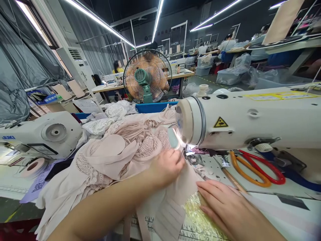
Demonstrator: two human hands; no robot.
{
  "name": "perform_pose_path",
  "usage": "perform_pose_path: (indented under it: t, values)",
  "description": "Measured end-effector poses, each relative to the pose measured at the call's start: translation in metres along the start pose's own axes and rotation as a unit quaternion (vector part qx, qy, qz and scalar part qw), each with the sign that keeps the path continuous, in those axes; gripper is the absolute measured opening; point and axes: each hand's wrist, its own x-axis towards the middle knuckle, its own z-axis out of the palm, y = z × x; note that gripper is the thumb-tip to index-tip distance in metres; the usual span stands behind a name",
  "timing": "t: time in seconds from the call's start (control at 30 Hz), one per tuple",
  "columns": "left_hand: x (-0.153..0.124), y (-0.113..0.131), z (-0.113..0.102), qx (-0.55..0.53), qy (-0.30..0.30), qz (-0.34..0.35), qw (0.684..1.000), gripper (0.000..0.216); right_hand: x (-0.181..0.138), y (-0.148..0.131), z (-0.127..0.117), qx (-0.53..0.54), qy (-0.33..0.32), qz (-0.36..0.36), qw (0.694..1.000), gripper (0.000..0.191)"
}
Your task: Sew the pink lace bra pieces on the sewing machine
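Pale pink bra fabric (pixel 185 182) lies under the lit needle area of a white sewing machine (pixel 225 120). My left hand (pixel 168 167) is closed beside the presser foot, its thumb and fingertips pinching the fabric close to the needle. Lower right, my right hand (pixel 223 201) has its fingers stretched out, with the fingertips at the fabric's right edge. A heap of pink bras (pixel 110 150) with lace cups is piled left of the needle. The machine head and my left fingers hide part of the seam.
Orange-handled scissors (pixel 247 172) and a red-handled pair (pixel 271 167) lie right of the needle. A green fan (pixel 146 77) stands beyond the heap, near a blue bin (pixel 150 107). Another sewing machine (pixel 55 134) is at left, beside a tape roll (pixel 33 167). Ruler markings (pixel 193 232) cross the table's front.
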Motion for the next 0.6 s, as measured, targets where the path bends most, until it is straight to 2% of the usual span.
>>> perform_pose_path:
  t: [0.1, 0.17, 0.23, 0.37, 0.5, 0.6]
  values:
    - [-0.016, 0.022, 0.002, -0.023, 0.055, 0.084, 0.995, 0.034, -0.004, -0.005, 0.005, 0.012, 0.017, 0.024, 1.000, 0.041]
    - [-0.025, 0.034, 0.003, -0.037, 0.039, 0.127, 0.991, 0.039, -0.007, -0.008, 0.009, 0.020, 0.027, 0.040, 0.999, 0.044]
    - [-0.032, 0.039, 0.002, -0.039, -0.002, 0.132, 0.991, 0.046, -0.009, -0.010, 0.012, 0.022, 0.032, 0.050, 0.998, 0.046]
    - [-0.031, 0.032, -0.003, -0.042, -0.037, 0.110, 0.992, 0.041, -0.006, -0.009, 0.014, 0.013, 0.029, 0.057, 0.998, 0.049]
    - [-0.025, 0.017, -0.002, -0.057, -0.042, 0.116, 0.991, 0.038, 0.003, -0.004, 0.012, -0.017, 0.013, 0.036, 0.999, 0.048]
    - [-0.020, 0.006, 0.002, -0.062, -0.040, 0.126, 0.989, 0.037, 0.010, -0.001, 0.013, -0.059, 0.002, 0.017, 0.998, 0.055]
